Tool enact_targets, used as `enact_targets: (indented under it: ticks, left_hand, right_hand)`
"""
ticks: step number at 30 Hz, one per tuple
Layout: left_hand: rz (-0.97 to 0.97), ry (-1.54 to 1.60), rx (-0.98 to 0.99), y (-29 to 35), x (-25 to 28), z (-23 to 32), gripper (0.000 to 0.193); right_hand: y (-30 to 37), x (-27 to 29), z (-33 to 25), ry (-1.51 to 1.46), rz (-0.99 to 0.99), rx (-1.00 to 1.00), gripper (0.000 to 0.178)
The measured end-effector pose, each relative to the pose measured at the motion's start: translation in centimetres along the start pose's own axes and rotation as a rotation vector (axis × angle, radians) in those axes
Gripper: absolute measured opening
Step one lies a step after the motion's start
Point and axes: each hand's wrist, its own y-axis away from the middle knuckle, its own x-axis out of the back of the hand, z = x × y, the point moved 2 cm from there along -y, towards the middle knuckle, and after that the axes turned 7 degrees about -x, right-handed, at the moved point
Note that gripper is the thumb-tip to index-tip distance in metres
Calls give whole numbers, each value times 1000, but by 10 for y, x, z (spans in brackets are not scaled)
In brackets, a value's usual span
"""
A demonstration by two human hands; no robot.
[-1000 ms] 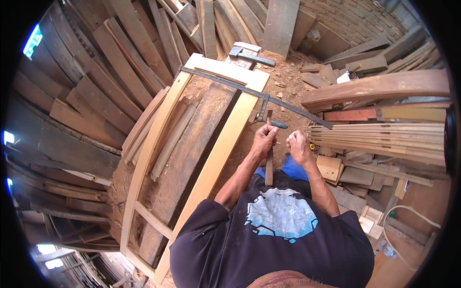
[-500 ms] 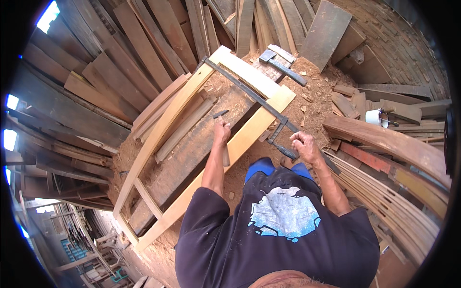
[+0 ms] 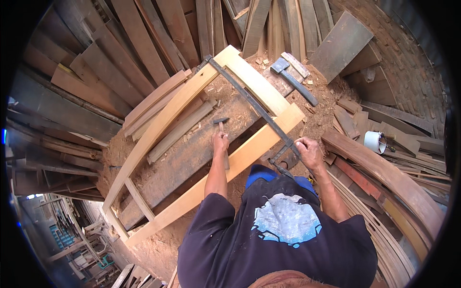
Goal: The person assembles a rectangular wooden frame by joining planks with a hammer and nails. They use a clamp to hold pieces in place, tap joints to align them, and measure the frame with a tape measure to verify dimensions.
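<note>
My left hand (image 3: 220,143) is closed round the wooden handle of a hammer (image 3: 220,120), its small dark head pointing away from me above the workbench (image 3: 192,139). A pale wooden frame (image 3: 261,146), with one long curved side and a short crosspiece near its left end, lies across the bench. Over the frame's right part runs a long dark bar clamp (image 3: 249,98), hooked at the far curved edge. Its sliding jaw and screw sit at the near edge. My right hand (image 3: 309,152) grips the clamp's near end beside that jaw; its fingers partly hide the bar.
A hatchet-like tool (image 3: 294,81) with a dark handle lies beyond the frame amid shavings. Boards (image 3: 129,43) lean densely along the far side. At the right, a thick curved beam (image 3: 384,175), stacked strips and a white container (image 3: 374,142) stand close by.
My right hand has moved from beside the screw handle onto the clamp's bar near the jaw. The whole view has shifted slightly. My left hand still holds the hammer.
</note>
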Motion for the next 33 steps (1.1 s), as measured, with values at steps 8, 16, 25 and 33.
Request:
enact_targets:
  ticks: [8, 16, 25, 33]
  left_hand:
    - [-546, 1080, 432, 1, 48, 96, 24]
    - [-549, 946, 169, -23, 81, 108, 18]
    - [-356, 848, 304, -45, 99, 40, 9]
    - [-140, 988, 221, -106, 95, 25, 16]
  right_hand:
    - [-71, -106, -57, 173, -118, 80, 24]
    - [-124, -209, -71, 200, -224, 135, 25]
    - [-144, -273, -87, -144, -296, 29, 41]
    - [-136, -351, 71, 505, -312, -225, 64]
